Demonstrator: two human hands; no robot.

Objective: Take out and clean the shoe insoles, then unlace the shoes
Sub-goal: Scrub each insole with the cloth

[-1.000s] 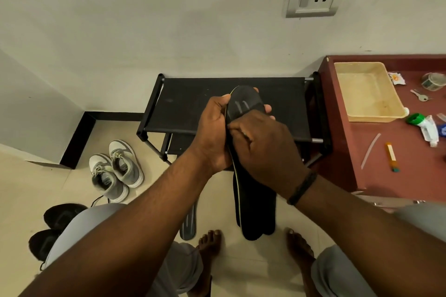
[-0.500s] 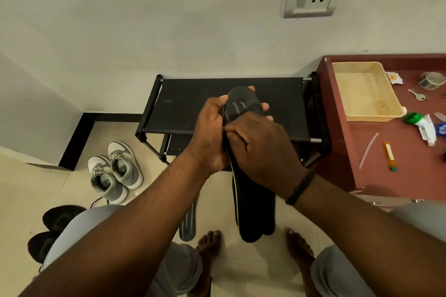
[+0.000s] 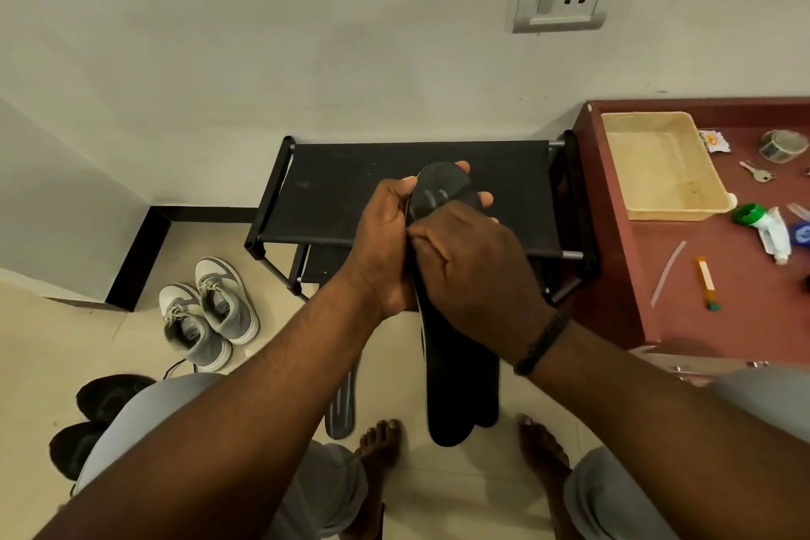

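Nothing here can be read. The small sachet [image 3: 713, 140] on my table [image 3: 622, 232] carries an orange mark, and the tube [image 3: 769, 228] beside the tray [image 3: 631, 213] has blue print, but both are too small and blurred to make out.

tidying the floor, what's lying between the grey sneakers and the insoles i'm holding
In the head view, one dark insole lies on the floor between the grey sneakers and the held insoles, partly hidden by the left forearm.
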